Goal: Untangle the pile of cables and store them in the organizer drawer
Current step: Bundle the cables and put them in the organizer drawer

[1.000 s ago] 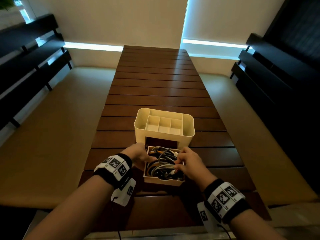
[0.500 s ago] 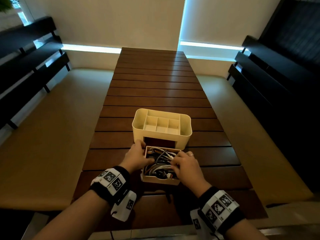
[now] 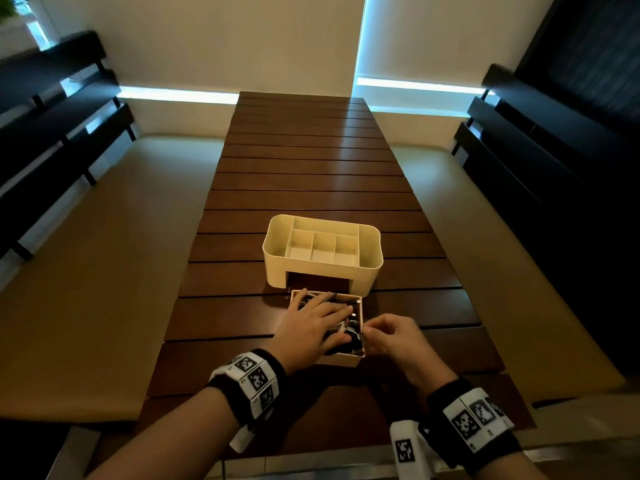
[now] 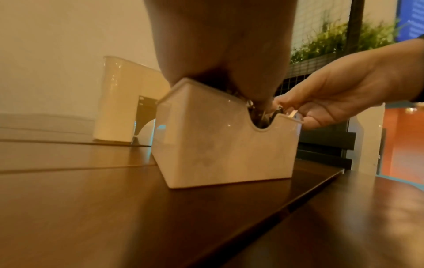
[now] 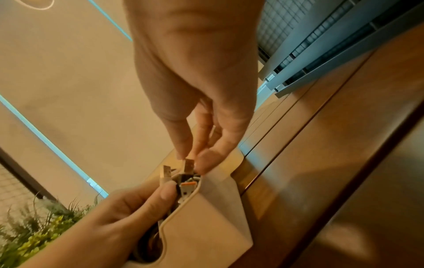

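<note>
Our left hand point(image 3: 311, 320) lies flat on the cables point(image 3: 349, 336) in the drawer point(image 3: 341, 359) on the table point(image 3: 242, 317), our right hand point(image 3: 389, 336) pinches a plug point(image 5: 189, 166) at its edge, so we should tuck gently, then slide it into the organizer point(image 3: 277, 271).

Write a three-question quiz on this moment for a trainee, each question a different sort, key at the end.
1. True or false: the drawer sits fully inside the organizer.
2. Which hand lies flat on the cables? A) left hand B) right hand
3. Fill in: the right hand's fingertips are at a metal ____ sticking up at the drawer's edge.

Key: 1 false, it stands pulled out on the table. 2 A. 3 plug.
</note>
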Demonstrator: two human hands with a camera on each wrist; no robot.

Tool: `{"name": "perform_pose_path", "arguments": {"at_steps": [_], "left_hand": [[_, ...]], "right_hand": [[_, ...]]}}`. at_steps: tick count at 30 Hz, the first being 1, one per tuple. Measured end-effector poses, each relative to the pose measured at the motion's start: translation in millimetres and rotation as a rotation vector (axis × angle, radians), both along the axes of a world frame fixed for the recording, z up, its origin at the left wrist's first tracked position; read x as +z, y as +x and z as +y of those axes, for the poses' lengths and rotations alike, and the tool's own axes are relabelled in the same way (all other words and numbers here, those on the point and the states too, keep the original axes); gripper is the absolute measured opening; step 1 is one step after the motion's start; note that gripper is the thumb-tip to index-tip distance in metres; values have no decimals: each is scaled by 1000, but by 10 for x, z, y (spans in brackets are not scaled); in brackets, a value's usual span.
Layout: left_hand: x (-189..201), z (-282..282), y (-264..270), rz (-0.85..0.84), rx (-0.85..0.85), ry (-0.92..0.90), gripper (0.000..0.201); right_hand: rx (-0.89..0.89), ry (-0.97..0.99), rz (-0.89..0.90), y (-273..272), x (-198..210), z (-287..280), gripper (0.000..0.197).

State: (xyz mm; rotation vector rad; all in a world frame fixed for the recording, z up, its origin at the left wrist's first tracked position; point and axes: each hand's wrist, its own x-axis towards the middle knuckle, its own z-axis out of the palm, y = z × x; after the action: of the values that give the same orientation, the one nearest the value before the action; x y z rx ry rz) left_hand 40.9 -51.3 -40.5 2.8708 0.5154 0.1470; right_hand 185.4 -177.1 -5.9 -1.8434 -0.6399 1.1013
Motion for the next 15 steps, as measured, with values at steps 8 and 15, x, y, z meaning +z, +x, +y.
{"name": "perform_pose_path", "arguments": {"at_steps": [8,15], "left_hand": [[-135,-43,21,-118,37,71,45],[-140,-51,28,-60,66,-4,58]], "right_hand": [[10,3,-234,-43,-61,116,14],[-66,-66,-48,-34,-191,309,32]]}}
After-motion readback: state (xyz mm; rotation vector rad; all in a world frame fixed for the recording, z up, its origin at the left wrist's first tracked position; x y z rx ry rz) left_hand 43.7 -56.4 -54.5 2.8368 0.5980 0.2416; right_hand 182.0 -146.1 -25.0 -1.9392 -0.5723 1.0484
